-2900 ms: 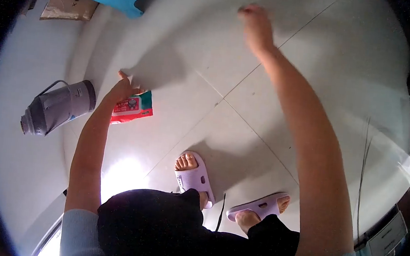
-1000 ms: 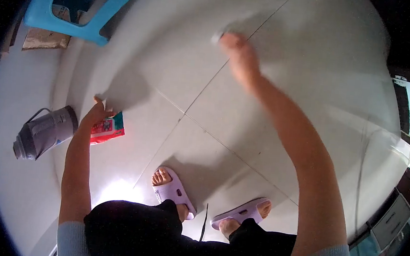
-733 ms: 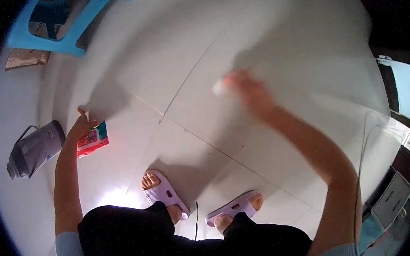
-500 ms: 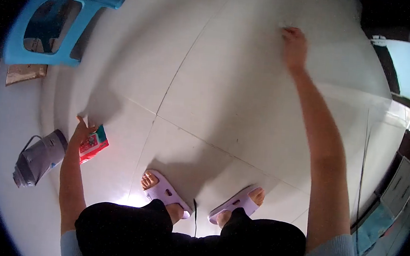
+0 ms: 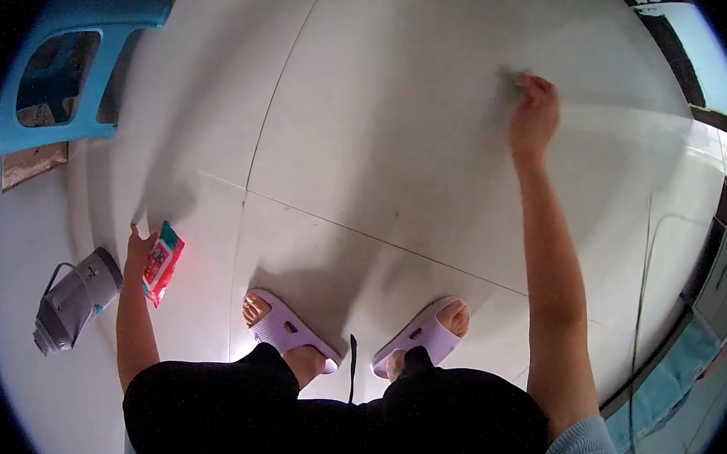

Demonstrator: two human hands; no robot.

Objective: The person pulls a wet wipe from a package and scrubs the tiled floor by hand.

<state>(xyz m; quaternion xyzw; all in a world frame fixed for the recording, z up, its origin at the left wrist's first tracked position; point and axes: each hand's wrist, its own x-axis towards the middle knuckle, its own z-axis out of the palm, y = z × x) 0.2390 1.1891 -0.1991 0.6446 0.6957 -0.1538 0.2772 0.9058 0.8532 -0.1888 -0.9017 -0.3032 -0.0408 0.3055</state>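
My left hand [image 5: 140, 250] is at the left, low over the floor. It grips a red and green soft pack, which looks like a pack of wipes [image 5: 162, 264], by its left edge, the thumb sticking out. Part of the grip is hidden. Far out to the right, my right hand [image 5: 534, 117] is closed with its fingertips pinched together. Whatever sits between those fingertips is too small and blurred to name. A dark shadow falls on the tiled floor [image 5: 334, 165] beside them.
A blue plastic stool [image 5: 87, 107] stands at upper left, by a cardboard piece [image 5: 35, 164]. Below it a grey bag-like item [image 5: 76, 300] rests against the wall. My feet wear lilac slippers [image 5: 295, 334]. A dark cable [image 5: 638, 334] runs along the right, near a drawer unit [image 5: 722, 277].
The view has shifted and turned slightly. In it, the pack in my left hand now stands more upright, and my right hand sits a little lower and further right, still pinched.
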